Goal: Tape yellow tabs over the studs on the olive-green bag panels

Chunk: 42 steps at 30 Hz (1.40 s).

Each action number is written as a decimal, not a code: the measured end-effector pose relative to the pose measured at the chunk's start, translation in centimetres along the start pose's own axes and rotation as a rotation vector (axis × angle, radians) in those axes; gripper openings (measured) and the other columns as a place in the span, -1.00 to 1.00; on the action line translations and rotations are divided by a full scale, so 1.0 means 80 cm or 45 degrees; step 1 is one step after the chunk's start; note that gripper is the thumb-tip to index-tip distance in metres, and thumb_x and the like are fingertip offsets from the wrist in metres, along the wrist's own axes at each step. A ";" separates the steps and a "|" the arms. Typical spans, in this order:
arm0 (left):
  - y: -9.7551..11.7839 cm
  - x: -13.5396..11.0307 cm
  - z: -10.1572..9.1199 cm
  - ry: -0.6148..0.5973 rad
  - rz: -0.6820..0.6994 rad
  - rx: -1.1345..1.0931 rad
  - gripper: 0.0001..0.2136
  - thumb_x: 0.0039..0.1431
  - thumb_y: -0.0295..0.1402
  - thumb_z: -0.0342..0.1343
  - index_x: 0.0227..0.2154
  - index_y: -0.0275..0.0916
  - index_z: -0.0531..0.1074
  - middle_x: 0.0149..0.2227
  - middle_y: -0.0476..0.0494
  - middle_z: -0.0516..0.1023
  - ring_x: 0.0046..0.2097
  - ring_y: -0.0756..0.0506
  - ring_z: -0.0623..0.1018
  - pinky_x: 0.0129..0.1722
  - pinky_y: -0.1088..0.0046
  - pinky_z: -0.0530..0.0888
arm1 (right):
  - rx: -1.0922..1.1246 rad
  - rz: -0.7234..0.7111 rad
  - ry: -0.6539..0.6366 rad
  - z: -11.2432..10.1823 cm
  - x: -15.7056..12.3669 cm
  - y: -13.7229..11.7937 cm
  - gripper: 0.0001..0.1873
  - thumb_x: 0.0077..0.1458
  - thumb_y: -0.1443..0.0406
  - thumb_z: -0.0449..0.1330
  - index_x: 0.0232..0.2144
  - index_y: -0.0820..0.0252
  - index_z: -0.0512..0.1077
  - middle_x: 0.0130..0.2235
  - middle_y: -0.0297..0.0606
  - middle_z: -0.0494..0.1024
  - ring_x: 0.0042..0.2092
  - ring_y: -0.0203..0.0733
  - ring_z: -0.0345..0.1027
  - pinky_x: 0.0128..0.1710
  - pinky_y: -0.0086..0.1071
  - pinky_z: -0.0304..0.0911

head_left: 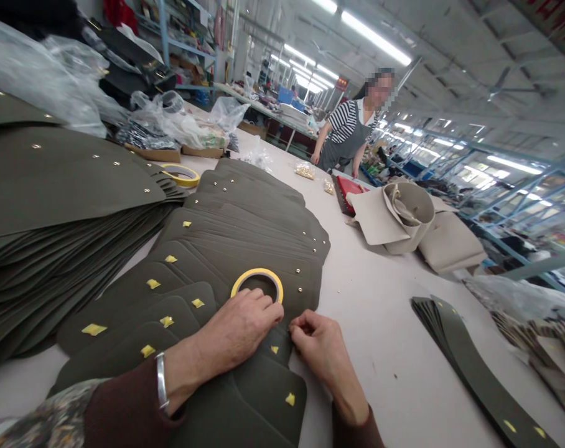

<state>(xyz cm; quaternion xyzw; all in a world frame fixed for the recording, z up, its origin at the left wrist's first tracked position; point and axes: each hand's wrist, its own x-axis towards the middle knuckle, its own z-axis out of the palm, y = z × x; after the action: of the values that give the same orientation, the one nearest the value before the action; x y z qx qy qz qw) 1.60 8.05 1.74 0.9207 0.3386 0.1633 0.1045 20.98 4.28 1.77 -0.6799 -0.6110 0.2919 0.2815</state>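
Observation:
My left hand (245, 320) is closed over the near rim of a roll of yellow tape (259, 274), which rests on overlapping dark olive panels (245, 230). The fingertips are partly hidden beneath the hand. Just right of it, my right hand (318, 341) has thumb and forefinger pinched together by the panels' edge; whatever is between them is too small to make out. Small yellow tape pieces (197, 303) stick to several panels, including one piece (274, 350) just below my left hand. Metal studs (300, 290) show along the panels' far sides.
On the left stands a tall stack of olive panels (68, 180), with another yellow tape roll (182, 175) behind it. Beige bag parts (413, 218) and a red tray (350, 186) lie farther back. Olive strips (473, 373) lie right. A person (350, 134) stands across the table.

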 end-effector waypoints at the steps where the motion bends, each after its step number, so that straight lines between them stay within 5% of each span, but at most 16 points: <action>1: 0.000 0.000 0.000 -0.003 -0.001 -0.002 -0.90 0.32 -0.49 -0.01 -0.26 -0.19 0.37 -0.29 -0.06 0.47 -0.24 -0.14 0.39 -0.26 0.30 0.28 | -0.038 -0.027 0.005 0.000 0.000 0.001 -0.85 -0.06 0.34 0.13 -0.60 0.14 0.45 -0.65 -0.41 0.43 -0.64 -0.30 0.26 -0.66 -0.48 0.12; 6: -0.002 -0.001 -0.001 -0.006 0.005 -0.031 -0.89 0.34 -0.47 -0.04 -0.26 -0.19 0.37 -0.29 -0.06 0.46 -0.23 -0.13 0.38 -0.24 0.31 0.28 | -0.001 0.043 0.064 -0.004 -0.006 0.011 -0.86 0.00 0.29 0.23 -0.31 0.13 0.43 -0.70 -0.51 0.39 -0.67 -0.27 0.24 -0.66 -0.46 0.12; 9: -0.002 -0.002 -0.003 0.009 0.004 -0.076 -0.88 0.33 -0.48 -0.05 -0.26 -0.19 0.37 -0.28 -0.06 0.46 -0.22 -0.13 0.38 -0.22 0.31 0.28 | 0.158 0.120 0.011 -0.009 -0.015 0.016 -0.89 0.06 0.22 0.22 -0.39 0.13 0.39 -0.67 -0.48 0.41 -0.66 -0.27 0.26 -0.66 -0.46 0.15; 14: -0.002 -0.004 -0.009 0.039 0.045 -0.180 -0.87 0.34 -0.47 -0.07 -0.27 -0.19 0.36 -0.29 -0.06 0.46 -0.22 -0.14 0.36 -0.20 0.32 0.30 | -0.042 -0.179 0.094 -0.002 -0.026 0.014 -0.83 0.13 0.31 0.16 -0.43 0.15 0.54 -0.44 -0.28 0.60 -0.40 -0.19 0.47 -0.37 -0.40 0.30; 18: -0.001 -0.005 -0.009 0.082 0.080 -0.210 -0.85 0.30 -0.52 -0.07 -0.31 -0.20 0.36 -0.30 -0.06 0.47 -0.24 -0.13 0.38 -0.24 0.35 0.32 | -0.294 -0.308 0.207 0.015 -0.022 0.012 -0.82 0.14 0.39 0.14 -0.41 0.15 0.54 -0.42 -0.28 0.59 -0.39 -0.20 0.47 -0.34 -0.42 0.26; 23: -0.008 -0.006 0.001 0.267 0.160 -0.251 -0.78 0.34 -0.55 -0.17 -0.22 -0.20 0.37 -0.34 -0.05 0.49 -0.30 -0.09 0.47 -0.30 0.42 0.40 | -0.353 -0.264 0.157 0.013 -0.013 0.008 -0.79 0.13 0.38 0.19 -0.52 0.16 0.53 -0.48 -0.31 0.55 -0.42 -0.24 0.42 -0.38 -0.45 0.18; 29: -0.013 -0.011 0.006 0.532 0.286 -0.341 -0.78 0.40 -0.47 -0.15 0.02 -0.17 0.27 -0.27 -0.04 0.58 -0.29 -0.01 0.60 -0.28 0.56 0.50 | -0.016 -0.180 0.042 -0.001 -0.016 0.005 -0.80 0.11 0.33 0.22 -0.53 0.16 0.57 -0.49 -0.33 0.56 -0.43 -0.24 0.41 -0.42 -0.44 0.20; 36: -0.007 -0.012 -0.001 0.387 0.195 -0.312 -0.63 0.41 -0.39 -0.13 0.23 -0.17 0.08 -0.01 -0.15 0.60 -0.08 -0.07 0.63 -0.10 0.47 0.56 | 0.286 -0.630 0.238 0.001 -0.015 -0.001 -0.72 0.14 0.43 0.19 -0.10 0.12 0.50 -0.23 -0.27 0.58 -0.26 -0.24 0.44 -0.26 -0.42 0.36; 42: -0.004 -0.012 -0.001 0.273 0.112 -0.314 -0.66 0.37 -0.42 -0.09 0.16 -0.20 0.09 -0.12 -0.13 0.63 -0.19 -0.10 0.66 -0.23 0.43 0.58 | 0.105 -0.904 0.271 0.009 -0.012 -0.015 -0.81 0.18 0.50 0.13 -0.25 0.15 0.47 -0.29 -0.26 0.57 -0.24 -0.24 0.43 -0.20 -0.39 0.36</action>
<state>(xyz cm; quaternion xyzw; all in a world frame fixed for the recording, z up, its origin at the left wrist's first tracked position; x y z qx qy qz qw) 0.67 7.66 1.47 0.8922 0.2846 0.3053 0.1726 19.56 3.49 2.18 -0.4403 -0.7637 0.1282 0.4544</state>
